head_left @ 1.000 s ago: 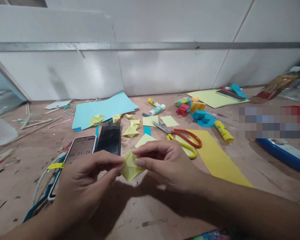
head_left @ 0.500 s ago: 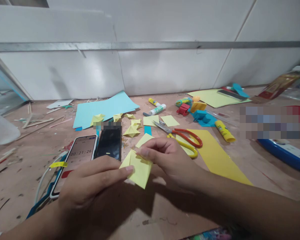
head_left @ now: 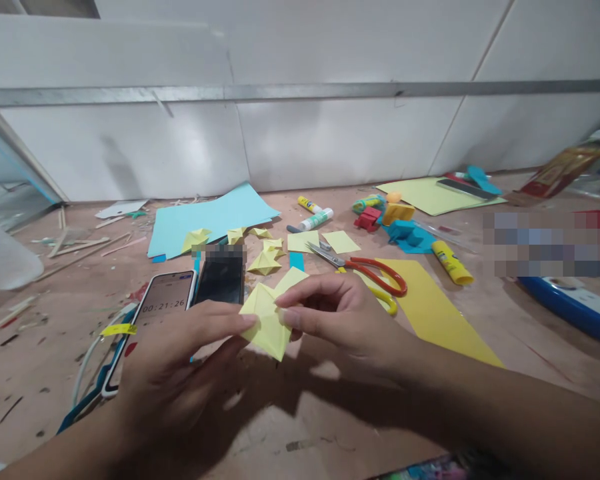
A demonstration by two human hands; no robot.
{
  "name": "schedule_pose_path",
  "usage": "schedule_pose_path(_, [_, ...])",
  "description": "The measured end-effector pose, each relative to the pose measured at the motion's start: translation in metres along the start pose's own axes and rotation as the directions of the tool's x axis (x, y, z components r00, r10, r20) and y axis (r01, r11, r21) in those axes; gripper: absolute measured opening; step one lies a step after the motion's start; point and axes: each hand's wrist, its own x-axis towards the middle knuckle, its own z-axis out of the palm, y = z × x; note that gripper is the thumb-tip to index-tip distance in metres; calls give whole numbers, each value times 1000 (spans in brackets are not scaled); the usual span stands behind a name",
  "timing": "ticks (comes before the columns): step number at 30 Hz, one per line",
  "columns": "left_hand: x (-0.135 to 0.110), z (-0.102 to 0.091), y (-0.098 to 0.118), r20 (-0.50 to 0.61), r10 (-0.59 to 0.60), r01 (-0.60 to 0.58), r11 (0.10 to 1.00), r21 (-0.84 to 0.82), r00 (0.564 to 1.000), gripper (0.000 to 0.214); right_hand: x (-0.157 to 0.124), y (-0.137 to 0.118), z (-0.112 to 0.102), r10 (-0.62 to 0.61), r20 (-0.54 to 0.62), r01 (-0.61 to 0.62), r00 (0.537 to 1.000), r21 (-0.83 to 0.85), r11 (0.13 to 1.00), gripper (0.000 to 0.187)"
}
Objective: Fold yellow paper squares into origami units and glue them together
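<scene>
Both my hands hold a small folded yellow paper piece (head_left: pixel 266 323) just above the wooden table (head_left: pixel 55 347). My left hand (head_left: pixel 180 363) pinches its left edge between thumb and fingers. My right hand (head_left: pixel 343 317) pinches its right edge, fingers curled. A phone showing a timer (head_left: pixel 155 313) and a dark-screened phone (head_left: pixel 221 280) lie just behind my left hand. Several folded yellow paper pieces (head_left: pixel 263 261) lie beyond the phones.
Red and yellow scissors (head_left: pixel 365 273) rest on a long yellow paper strip (head_left: pixel 430 310). Glue sticks (head_left: pixel 316 219), a light blue sheet (head_left: pixel 210 217), red and blue paper shapes (head_left: pixel 403 233) and a blue-rimmed object (head_left: pixel 570 303) lie around. A white wall closes the back.
The yellow piece was turned and partly opened between my fingers, then gathered back into a compact shape. Both hands stayed in the same spot.
</scene>
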Motion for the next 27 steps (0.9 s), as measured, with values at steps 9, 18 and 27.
schedule_pose_path(9, [10,-7,6,-28,-176,174,982,-72,984,22,-3,0,-4,-484,173,513,858,-330,793,18])
schedule_pose_path(18, [10,9,21,-24,-581,532,760,-373,813,32,-2,5,6,-147,-105,137,984,-95,986,31])
schedule_pose_path(27, [19,11,27,36,-689,662,678,-321,724,9,1,7,4,140,-59,-145,988,-89,985,21])
